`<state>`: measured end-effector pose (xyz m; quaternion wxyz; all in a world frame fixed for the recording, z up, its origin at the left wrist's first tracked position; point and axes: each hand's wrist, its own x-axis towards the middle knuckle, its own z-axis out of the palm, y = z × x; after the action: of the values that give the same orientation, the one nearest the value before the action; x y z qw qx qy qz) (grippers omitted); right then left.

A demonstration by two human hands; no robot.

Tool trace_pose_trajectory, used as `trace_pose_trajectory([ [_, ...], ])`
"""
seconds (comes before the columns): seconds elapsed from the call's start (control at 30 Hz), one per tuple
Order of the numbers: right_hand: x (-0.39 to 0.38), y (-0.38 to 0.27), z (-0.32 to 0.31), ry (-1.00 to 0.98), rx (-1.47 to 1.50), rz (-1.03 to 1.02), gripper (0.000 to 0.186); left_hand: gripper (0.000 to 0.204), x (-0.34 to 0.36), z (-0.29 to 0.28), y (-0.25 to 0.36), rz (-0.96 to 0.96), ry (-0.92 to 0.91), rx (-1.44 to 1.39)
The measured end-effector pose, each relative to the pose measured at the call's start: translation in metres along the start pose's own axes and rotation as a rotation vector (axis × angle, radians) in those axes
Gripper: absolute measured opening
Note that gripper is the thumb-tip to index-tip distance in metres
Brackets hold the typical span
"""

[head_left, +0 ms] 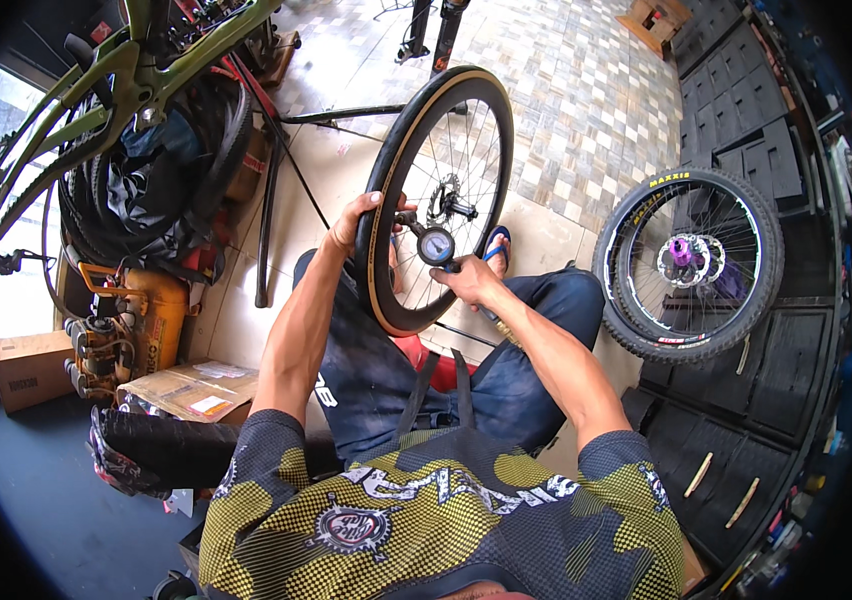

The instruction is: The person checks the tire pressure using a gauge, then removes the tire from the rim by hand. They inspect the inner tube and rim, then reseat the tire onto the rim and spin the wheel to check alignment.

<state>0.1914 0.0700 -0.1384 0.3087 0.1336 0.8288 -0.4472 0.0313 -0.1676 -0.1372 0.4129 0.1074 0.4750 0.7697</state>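
Upright between my knees stands a bicycle wheel (pixel 454 207) with a deep dark rim, thin spokes and a black tyre with tan sidewalls. My left hand (pixel 354 220) grips its tyre and rim on the left side, fingers curled round toward the inner edge. Beside those fingers, the metal head (pixel 406 219) of a tyre inflator reaches the rim; its exact seating on the valve is hidden. The inflator's round dial gauge (pixel 436 246) faces up inside the wheel. My right hand (pixel 468 282) is closed round the inflator's handle, just below the gauge.
Two wheels with knobbly tyres (pixel 686 345) lean against dark drawers (pixel 796 380) on the right. At left, a green bike frame (pixel 126 90) hangs above black tyres (pixel 236 120). An orange air compressor (pixel 158 310) and cardboard box (pixel 196 388) sit below. Black stand legs (pixel 268 230) spread across the tiles.
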Motion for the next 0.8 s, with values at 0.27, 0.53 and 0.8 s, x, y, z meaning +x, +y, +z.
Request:
trace_pose_trajectory([
  [0.27,0.0005,-0.0027,-0.0002,-0.021,0.003,0.035,0.075,0.070,-0.0004,-0.0002,0.0001,-0.007,-0.002,-0.015],
  [0.53,0.0048,0.0032,0.0034,0.021,0.002,0.001,0.076,0.071,0.0004,-0.0007,-0.0009,-0.009,0.003,-0.021],
  [0.8,0.0000,-0.0025,0.0011,-0.001,0.025,0.018,0.076,0.072,-0.0017,-0.0012,0.0002,-0.004,0.012,-0.001],
])
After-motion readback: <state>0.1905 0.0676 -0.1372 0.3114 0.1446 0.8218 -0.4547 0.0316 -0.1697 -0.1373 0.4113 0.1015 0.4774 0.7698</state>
